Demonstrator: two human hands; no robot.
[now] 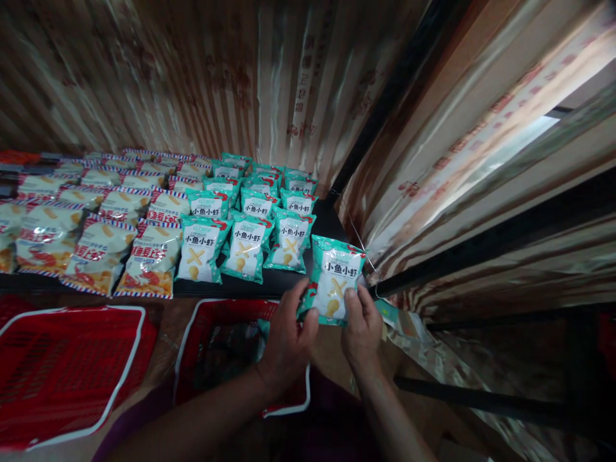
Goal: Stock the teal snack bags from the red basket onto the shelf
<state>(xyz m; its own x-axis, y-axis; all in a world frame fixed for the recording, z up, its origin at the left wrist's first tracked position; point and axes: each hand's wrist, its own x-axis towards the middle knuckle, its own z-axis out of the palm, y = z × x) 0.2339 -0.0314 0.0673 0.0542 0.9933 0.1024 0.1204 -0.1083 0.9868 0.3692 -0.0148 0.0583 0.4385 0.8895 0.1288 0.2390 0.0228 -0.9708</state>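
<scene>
A green and white snack bag point(338, 273) stands upright in front of me, beyond the shelf's front edge. My right hand point(360, 321) grips its lower right corner, thumb pressed on the front. At the lower left side, my left hand point(290, 330) closes on the bag's edge; some fingers are hidden. More green shows there, and I cannot tell whether it belongs to a second bag behind. Left of my hands, matching green bags point(246, 247) stand in rows on the black shelf point(283, 280).
Pale bags with striped edges point(149, 258) fill the shelf's left part. Below stand a red basket point(195, 333) with dark and green packets inside and another red basket point(67, 359) with a white handle. A dark post point(368, 131) and brown printed sheeting point(289, 77) enclose the shelf.
</scene>
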